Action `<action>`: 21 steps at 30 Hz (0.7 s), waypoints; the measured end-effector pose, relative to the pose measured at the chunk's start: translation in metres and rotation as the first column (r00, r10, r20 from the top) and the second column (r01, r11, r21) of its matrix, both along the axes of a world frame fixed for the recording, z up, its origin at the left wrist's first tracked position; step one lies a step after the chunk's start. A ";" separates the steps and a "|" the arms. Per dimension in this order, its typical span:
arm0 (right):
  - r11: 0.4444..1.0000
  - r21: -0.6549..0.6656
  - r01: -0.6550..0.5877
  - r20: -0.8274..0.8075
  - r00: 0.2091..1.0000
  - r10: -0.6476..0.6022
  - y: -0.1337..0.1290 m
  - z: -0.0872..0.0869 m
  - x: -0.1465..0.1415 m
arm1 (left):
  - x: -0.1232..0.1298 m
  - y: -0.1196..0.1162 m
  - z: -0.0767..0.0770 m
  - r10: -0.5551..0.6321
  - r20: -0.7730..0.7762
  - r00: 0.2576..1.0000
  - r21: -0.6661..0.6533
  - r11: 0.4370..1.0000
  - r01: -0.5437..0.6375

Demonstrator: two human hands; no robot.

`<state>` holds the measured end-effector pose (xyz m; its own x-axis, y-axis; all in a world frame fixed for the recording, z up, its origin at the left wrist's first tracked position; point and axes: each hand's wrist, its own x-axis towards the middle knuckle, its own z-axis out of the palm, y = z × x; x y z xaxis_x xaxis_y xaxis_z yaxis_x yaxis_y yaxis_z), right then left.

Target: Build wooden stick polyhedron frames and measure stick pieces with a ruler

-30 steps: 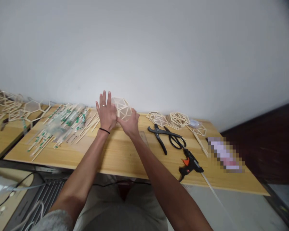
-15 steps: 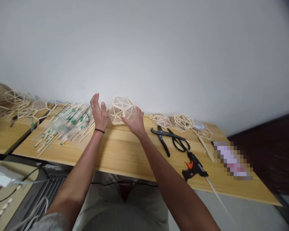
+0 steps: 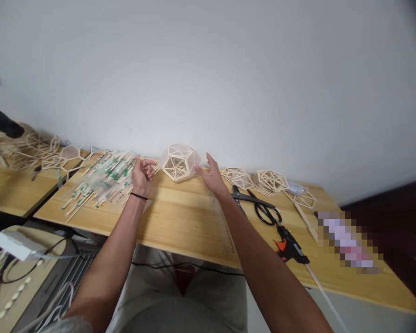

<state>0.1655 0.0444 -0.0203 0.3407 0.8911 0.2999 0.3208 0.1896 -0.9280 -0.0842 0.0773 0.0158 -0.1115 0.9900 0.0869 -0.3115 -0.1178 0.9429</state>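
A dome of thin wooden sticks with translucent panels [image 3: 176, 167] rests on the table near the wall, open-framed at the front. My right hand [image 3: 213, 175] is at its right side, fingers apart and thumb towards a panel; whether it touches is unclear. To the left of the dome, my left hand [image 3: 143, 176] has its fingers curled in, with the index finger pointing right and nothing visible held. Beside that hand lies a heap of sticks in clear and green wrappers [image 3: 106, 175]. A transparent ruler [image 3: 224, 229] lies partly behind my right forearm.
Flat stick frames [image 3: 270, 179] are stacked at the right. Black-handled scissors [image 3: 266, 213] and a black glue gun with an orange trigger [image 3: 293, 247] lie nearer. More stick frames [image 3: 41, 150] sit at the left, where a dark object [image 3: 5, 124] enters view.
Both hands have come away from their hold on the dome, which now rests on the table. My left hand's fingers have curled in. The view has shifted slightly, and the ruler now shows.
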 end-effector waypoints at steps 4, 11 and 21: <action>0.986 0.079 0.144 -0.119 0.984 -0.134 -0.022 0.007 -0.009 | 0.008 -0.016 0.005 -0.125 0.189 0.974 0.032 0.992 0.121; 0.999 0.034 0.024 -0.382 0.924 -0.009 -0.079 0.006 -0.050 | 0.020 -0.039 -0.003 -0.181 0.203 0.962 0.112 0.981 0.161; 0.994 -0.040 -0.103 -0.582 0.811 0.061 -0.112 0.022 -0.057 | 0.099 -0.130 -0.025 -0.401 -0.193 0.896 0.221 0.872 0.438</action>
